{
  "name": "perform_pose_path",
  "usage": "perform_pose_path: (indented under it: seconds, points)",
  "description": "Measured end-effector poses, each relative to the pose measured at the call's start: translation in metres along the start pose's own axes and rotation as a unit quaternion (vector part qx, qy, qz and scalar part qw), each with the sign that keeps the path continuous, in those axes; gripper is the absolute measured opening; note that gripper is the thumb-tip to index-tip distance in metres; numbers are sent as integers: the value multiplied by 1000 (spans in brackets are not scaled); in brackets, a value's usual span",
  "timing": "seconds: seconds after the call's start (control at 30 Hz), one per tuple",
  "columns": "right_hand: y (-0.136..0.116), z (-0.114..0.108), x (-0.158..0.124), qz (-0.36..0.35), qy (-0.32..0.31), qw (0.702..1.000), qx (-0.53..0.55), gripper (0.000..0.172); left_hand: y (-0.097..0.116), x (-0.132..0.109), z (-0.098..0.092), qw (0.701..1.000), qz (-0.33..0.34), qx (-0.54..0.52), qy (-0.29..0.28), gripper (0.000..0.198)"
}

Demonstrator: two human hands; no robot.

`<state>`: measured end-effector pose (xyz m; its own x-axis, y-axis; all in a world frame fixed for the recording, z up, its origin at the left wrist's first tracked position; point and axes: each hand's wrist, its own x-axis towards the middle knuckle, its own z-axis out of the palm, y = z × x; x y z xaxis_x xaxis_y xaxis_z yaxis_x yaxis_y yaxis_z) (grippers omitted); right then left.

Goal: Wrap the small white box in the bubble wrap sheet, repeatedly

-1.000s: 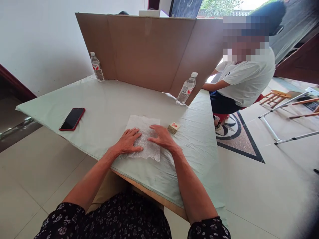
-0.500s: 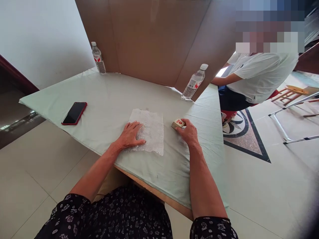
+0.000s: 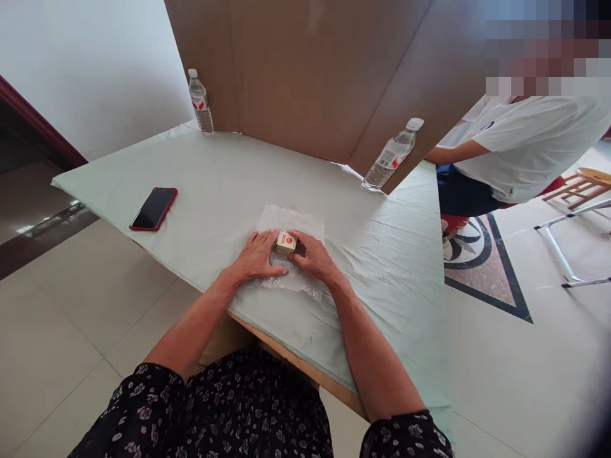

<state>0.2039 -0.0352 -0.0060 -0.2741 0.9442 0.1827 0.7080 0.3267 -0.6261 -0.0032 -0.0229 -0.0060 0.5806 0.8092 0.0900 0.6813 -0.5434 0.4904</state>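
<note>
A sheet of bubble wrap (image 3: 298,280) lies flat on the cloth-covered table. On its middle is a small cream box (image 3: 286,242) with red print and darker sides. My right hand (image 3: 312,254) grips the box between thumb and fingers from the right. Spread on the left part of the wrap, my left hand (image 3: 255,257) lies flat with its fingers apart. Its fingertips come close to the box's left side; whether they touch it I cannot tell.
A phone in a red case (image 3: 153,208) lies toward the table's left edge. One water bottle (image 3: 200,105) stands at the back left, another bottle (image 3: 392,156) at the right, both by a tall brown cardboard panel (image 3: 305,76). Beyond it sits a person in a white shirt (image 3: 534,140).
My right hand has carried the small box leftward from the bare tablecloth onto the bubble wrap. My left hand stays on the wrap. The camera view has shifted slightly.
</note>
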Motion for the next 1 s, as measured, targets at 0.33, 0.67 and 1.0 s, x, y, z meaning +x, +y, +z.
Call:
perform_pose_path:
  seconds: [0.33, 0.67, 1.0]
  points:
    - [6, -1, -5, -2, 21, 1000, -22, 64, -1, 0, -2, 1000, 4, 11, 0, 106]
    - [8, 1, -9, 14, 32, 999, 18, 69, 15, -32, -19, 999, 34, 33, 6, 89]
    - [6, 2, -7, 24, 36, 998, 49, 71, 44, -53, -10, 986, 86, 132, 49, 24]
